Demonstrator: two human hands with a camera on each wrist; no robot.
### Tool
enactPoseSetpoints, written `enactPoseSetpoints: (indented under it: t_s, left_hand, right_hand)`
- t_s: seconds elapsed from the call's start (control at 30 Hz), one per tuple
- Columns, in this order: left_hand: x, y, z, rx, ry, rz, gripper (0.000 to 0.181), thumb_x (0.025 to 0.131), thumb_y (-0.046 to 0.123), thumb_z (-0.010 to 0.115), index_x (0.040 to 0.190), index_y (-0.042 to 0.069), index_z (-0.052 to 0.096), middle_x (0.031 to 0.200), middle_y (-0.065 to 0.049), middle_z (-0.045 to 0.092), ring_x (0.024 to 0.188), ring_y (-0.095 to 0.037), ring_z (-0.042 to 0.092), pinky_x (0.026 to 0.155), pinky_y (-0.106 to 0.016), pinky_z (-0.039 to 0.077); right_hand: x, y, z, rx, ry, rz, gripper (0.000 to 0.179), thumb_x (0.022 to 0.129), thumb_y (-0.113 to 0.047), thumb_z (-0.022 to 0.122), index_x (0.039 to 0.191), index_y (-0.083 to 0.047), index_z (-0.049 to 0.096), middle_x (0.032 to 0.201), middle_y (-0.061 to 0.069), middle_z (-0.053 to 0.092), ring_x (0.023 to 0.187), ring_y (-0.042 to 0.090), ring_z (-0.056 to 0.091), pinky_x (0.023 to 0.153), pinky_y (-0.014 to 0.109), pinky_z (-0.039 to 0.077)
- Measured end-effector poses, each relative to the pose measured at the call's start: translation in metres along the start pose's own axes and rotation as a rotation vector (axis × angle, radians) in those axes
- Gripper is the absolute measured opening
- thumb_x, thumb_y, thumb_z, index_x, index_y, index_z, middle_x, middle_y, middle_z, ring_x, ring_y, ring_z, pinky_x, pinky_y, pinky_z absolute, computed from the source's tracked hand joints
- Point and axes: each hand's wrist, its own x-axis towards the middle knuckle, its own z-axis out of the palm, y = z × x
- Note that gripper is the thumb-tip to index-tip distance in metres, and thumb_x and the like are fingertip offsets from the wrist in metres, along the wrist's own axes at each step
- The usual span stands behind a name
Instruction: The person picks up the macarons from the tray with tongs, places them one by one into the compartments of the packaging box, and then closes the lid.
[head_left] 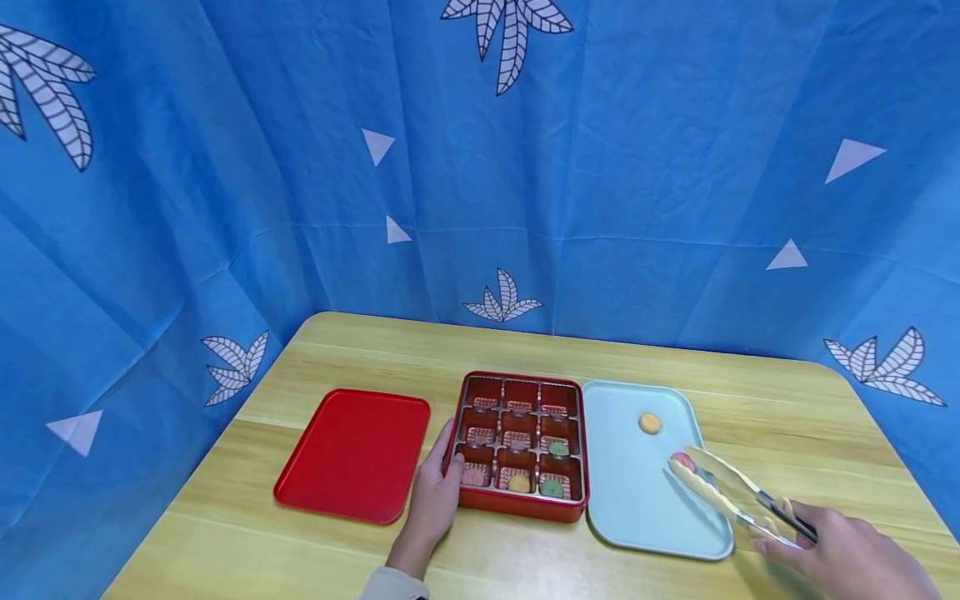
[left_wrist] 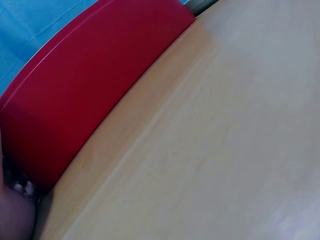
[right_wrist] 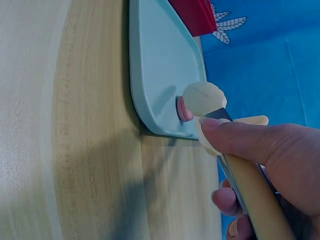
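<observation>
while left fingers grip box, right fingers curled, holding tongs

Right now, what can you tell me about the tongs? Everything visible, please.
The tongs have cream, rounded tips on shiny, metal-looking arms, with a dark part near the grip. The right hand grips them at the handle end, thumb along one side. They reach in over the right edge of the tray, tips apart, and a pink cookie shows between the tips in the head view. Whether the tips touch it cannot be told.
</observation>
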Motion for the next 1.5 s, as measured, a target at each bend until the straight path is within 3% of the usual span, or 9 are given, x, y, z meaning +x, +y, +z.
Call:
enactPoseSetpoints:
  t_s: [0.3,0.63,1.17,1.5]
  left_hand:
    - [0.0012,-0.002,0.0007,-0.013,-0.004,-0.003,0.054,0.096,0.014,0.046,0.148,0.019,0.032,0.143,-0.003,0.046,0.136,-0.021,0.034,0.11,-0.046,0.031]
    - [0.0005,-0.0011,0.0013,-0.018,-0.011,0.006,0.054,0.096,0.013,0.046,0.148,0.021,0.033,0.141,-0.003,0.048,0.135,-0.022,0.037,0.109,-0.048,0.032]
    - [0.0002,0.0004,0.0014,-0.007,-0.004,0.002,0.054,0.096,0.012,0.046,0.148,0.019,0.033,0.141,-0.004,0.048,0.134,-0.022,0.037,0.109,-0.046,0.032]
    - [-0.0003,0.0009,0.0006,-0.002,0.002,0.001,0.054,0.095,0.013,0.046,0.147,0.019,0.034,0.141,-0.004,0.048,0.134,-0.022,0.037,0.109,-0.047,0.032]
  right_hand:
    - [0.004,0.0044,0.004,-0.001,-0.008,0.024,0.064,0.068,-0.074,0.059,0.09,-0.014,0.058,0.065,-0.001,0.041,0.059,0.015,0.043,0.052,0.032,0.028]
    - [0.006,0.0059,0.0064,0.006,-0.039,0.053,0.08,0.066,-0.076,0.06,0.104,-0.006,0.06,0.066,0.001,0.042,0.06,0.016,0.045,0.054,0.034,0.031]
    - [0.0046,0.0014,0.0064,0.027,-0.047,0.053,0.078,0.066,-0.075,0.061,0.103,-0.006,0.06,0.066,0.0,0.042,0.06,0.015,0.044,0.054,0.032,0.029]
    - [0.0045,0.002,0.0061,0.043,-0.033,0.03,0.062,0.068,-0.072,0.062,0.089,-0.013,0.058,0.066,-0.001,0.042,0.06,0.015,0.043,0.053,0.031,0.028]
